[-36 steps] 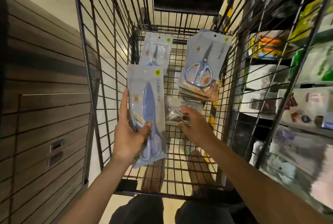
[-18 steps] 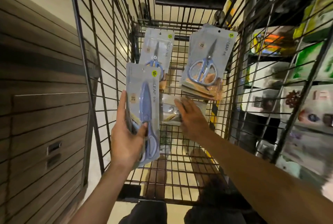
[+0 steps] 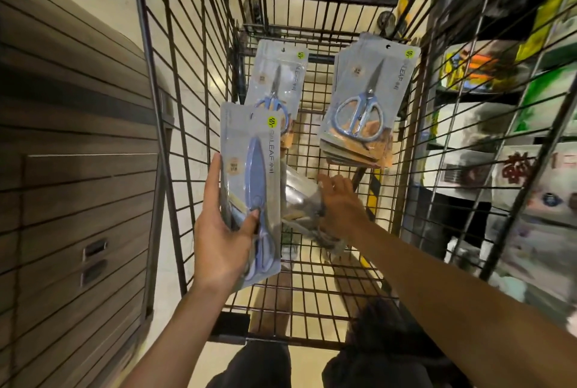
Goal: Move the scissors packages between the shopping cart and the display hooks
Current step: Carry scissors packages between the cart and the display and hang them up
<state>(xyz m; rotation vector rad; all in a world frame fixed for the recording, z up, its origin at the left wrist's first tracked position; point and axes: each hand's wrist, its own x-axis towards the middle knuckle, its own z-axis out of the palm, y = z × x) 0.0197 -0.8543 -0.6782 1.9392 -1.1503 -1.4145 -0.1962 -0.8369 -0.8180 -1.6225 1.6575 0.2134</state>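
Note:
My left hand (image 3: 223,231) grips a grey package of blue sheathed scissors (image 3: 249,181) upright over the wire shopping cart (image 3: 312,303), thumb across its front. My right hand (image 3: 338,205) reaches into the cart and holds a blurred clear package (image 3: 299,200) lying on the cart floor. A stack of scissors packages (image 3: 365,106) leans against the cart's right side. One more scissors package (image 3: 278,81) leans at the far left corner. No display hooks are in view.
A brown slatted wall panel (image 3: 71,169) runs along the left of the cart. Shelves of packaged goods (image 3: 515,137) stand behind the cart's right wire side. My legs show below the cart's near edge.
My right hand has lifted the clear package slightly off the cart floor and turned it. My left hand and its package have kept their place. The view has tilted down a little.

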